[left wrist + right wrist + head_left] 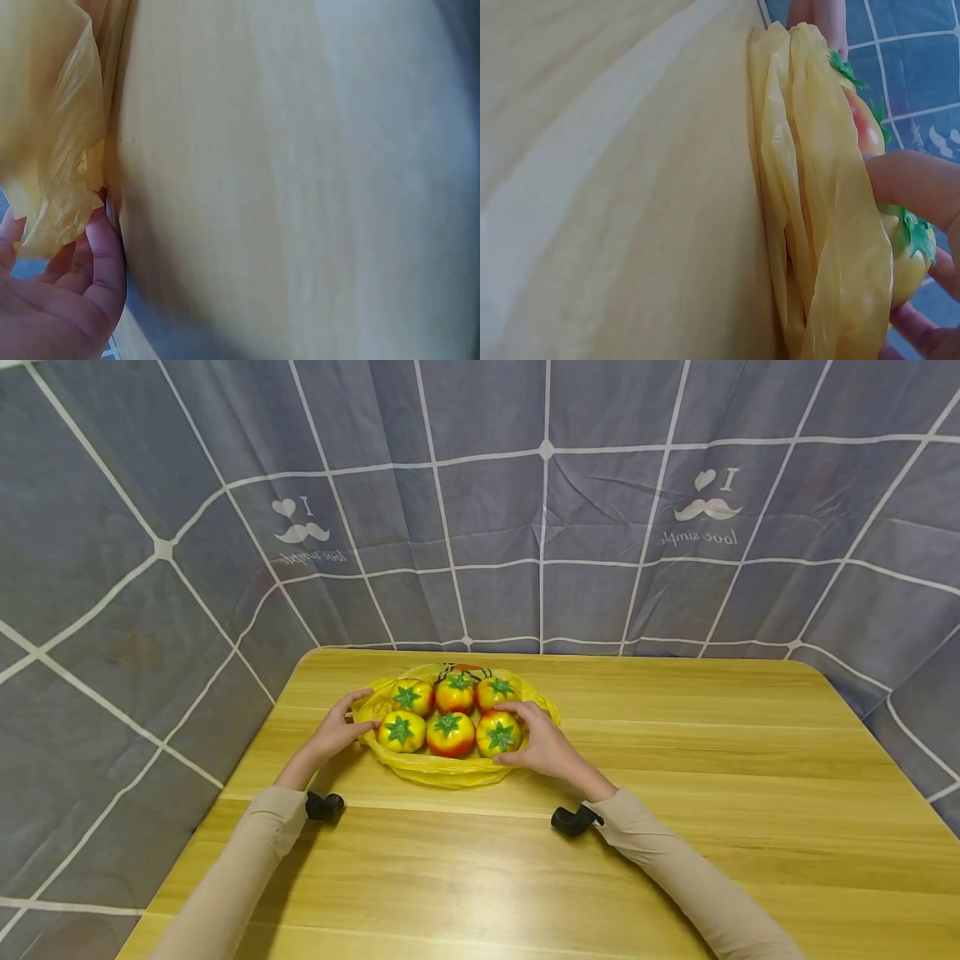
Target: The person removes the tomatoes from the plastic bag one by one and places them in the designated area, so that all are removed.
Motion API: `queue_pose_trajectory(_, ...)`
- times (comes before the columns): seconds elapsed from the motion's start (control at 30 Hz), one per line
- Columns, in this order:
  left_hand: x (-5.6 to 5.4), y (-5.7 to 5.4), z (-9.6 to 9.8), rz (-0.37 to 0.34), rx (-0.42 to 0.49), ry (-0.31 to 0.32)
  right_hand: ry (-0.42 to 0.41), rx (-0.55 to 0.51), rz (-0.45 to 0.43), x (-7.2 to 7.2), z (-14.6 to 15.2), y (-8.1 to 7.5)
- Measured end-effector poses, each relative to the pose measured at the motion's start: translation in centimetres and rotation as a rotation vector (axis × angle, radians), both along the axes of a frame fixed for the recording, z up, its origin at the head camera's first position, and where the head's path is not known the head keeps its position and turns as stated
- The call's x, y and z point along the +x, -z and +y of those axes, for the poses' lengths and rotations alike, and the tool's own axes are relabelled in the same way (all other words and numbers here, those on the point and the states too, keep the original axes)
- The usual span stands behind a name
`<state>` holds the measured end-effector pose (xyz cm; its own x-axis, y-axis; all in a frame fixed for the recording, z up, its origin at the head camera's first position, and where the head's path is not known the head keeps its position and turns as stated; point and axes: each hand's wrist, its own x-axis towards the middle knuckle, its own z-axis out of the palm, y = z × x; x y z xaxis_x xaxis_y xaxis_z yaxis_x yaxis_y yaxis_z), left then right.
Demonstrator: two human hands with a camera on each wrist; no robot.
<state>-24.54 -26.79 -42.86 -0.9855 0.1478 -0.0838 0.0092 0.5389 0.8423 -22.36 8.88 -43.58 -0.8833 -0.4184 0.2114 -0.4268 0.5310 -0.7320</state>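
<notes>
Several yellow-and-red toy tomatoes point(450, 739) with green star-shaped leaves sit in two rows within a spread yellow plastic bag point(442, 774). At the bag's left edge is my left hand point(335, 732), its thumb tip at the front-left tomato point(401, 732). In the left wrist view, the crumpled bag edge point(64, 202) lies between that hand's thumb and fingers. My right hand point(546, 745) grips the front-right tomato point(498, 735), thumb on the near side and fingers around the far side. The right wrist view shows the bag's folded side point(810, 187) beside this hand.
The bag rests on a wooden table point(675, 760), toward its back-left part. A grey curtain with white grid lines point(495, 510) hangs along the back and both sides. Black wrist mounts point(573, 821) stick out inward below both sleeves.
</notes>
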Motion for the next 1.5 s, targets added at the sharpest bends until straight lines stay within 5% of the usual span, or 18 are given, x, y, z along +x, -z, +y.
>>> queue_pose_trajectory(0.47,0.0,-0.2,0.4,0.001,0.019,-0.020,0.007,-0.020,-0.040,-0.1,0.1,0.1)
queue_pose_trajectory(0.7,2.0,-3.2,1.9,-0.001,0.026,-0.029,0.006,-0.033,-0.046,-0.3,0.0,0.2)
queue_pose_trajectory(0.8,2.3,-3.7,2.2,0.009,0.020,-0.029,0.000,-0.037,-0.038,-0.3,0.0,0.2)
queue_pose_trajectory(1.1,0.1,-0.6,0.8,0.028,0.010,-0.031,0.016,-0.031,-0.041,-0.1,0.0,0.0)
queue_pose_trajectory(1.3,0.6,-1.1,1.2,0.044,0.033,-0.032,0.022,-0.036,-0.047,0.0,0.0,-0.1)
queue_pose_trajectory(1.5,0.0,-0.1,0.8,0.049,0.008,-0.054,0.017,-0.049,-0.050,0.1,0.0,-0.4)
